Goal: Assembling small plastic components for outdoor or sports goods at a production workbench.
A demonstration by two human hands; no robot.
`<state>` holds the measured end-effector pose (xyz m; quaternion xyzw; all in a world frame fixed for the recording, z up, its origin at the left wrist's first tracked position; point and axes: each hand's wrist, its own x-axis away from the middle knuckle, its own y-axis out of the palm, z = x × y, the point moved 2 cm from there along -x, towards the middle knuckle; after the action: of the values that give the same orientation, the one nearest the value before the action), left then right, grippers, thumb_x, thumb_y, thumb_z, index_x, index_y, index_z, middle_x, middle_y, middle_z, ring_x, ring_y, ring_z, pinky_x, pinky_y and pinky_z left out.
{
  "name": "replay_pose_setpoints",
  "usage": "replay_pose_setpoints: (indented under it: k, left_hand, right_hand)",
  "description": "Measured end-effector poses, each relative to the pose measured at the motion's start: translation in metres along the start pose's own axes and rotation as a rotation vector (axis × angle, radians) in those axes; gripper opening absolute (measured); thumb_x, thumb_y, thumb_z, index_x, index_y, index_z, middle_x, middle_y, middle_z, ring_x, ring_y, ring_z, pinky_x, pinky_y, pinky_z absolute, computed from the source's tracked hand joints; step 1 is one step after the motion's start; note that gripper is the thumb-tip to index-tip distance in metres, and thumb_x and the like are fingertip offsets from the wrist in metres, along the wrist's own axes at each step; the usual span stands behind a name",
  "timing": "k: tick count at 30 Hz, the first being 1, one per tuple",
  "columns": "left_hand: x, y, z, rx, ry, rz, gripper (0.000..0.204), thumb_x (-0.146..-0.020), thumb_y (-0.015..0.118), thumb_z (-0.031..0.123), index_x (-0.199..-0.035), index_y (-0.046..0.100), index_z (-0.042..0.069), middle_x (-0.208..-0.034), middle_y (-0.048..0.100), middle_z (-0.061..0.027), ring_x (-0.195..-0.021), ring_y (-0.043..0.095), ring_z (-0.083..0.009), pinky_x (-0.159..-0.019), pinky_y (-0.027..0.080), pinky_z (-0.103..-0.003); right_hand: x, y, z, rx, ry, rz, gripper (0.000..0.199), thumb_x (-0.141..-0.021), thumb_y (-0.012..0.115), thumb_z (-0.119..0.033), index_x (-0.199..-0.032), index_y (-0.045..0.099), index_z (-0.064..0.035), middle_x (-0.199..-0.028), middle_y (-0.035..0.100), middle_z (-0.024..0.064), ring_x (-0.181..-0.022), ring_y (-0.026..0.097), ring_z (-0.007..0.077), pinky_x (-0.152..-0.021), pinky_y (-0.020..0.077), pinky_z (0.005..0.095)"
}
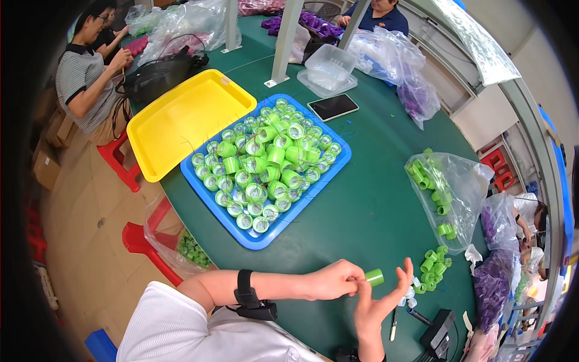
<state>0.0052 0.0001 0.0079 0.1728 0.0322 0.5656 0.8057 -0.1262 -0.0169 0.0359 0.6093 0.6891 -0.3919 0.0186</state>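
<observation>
- Green spool: a small bright-green cylinder, held just above the near edge of the worktop, between both hands.
- Far left: yellow tray lay bare on the worktop; nothing visible in it.
- Just beside it, touching: blue tray, heaped with green spools of the same kind, several wound with pale tape, fine dark threads straggling over the rim. Judged: the bulk of the batch sat here; whether handled or waiting could not be told.
- Left hand, black strap on the wrist: fingers clamped on the spool's left end.
- Right hand: fingers spread apart, palm open, fingertips just beside the spool's right end; no grip seen.
- Right of the hands: loose green spools in a small cluster on the worktop, near a clear bag part-filled with more.
- Judged: one piece in hand, a small lot beside the bag, a large lot in the blue tray; work looked mid-run.
</observation>
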Motion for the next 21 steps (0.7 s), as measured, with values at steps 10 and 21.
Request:
replay_pose_setpoints:
  k: [10,21]
  left_hand:
    - [-0.008,-0.007,-0.008,0.025,-0.228,-0.016,0.007,-0.081,0.052,-0.001,-0.083,0.059,-0.001,-0.061,0.052,0.0001,-0.047,0.040,-0.0046,-0.041,0.030,-0.021]
    - [-0.026,-0.003,0.005,-0.527,-0.110,-0.064,0.014,-0.083,0.061,0.011,-0.076,0.063,-0.001,-0.063,0.062,-0.0042,-0.051,0.051,-0.0054,-0.046,0.040,-0.022]
  right_hand:
    - [0.011,0.004,0.007,0.335,-0.087,-0.343,0.027,-0.085,0.059,-0.019,-0.103,0.055,0.0013,-0.073,0.061,0.0110,-0.060,0.061,0.0239,-0.053,0.0482,0.0349]
    - [0.028,-0.034,0.031,0.151,-0.110,-0.353,0.014,-0.078,0.063,-0.003,-0.091,0.058,-0.0029,-0.069,0.057,0.0100,-0.059,0.056,0.0261,-0.055,0.0444,0.0336]
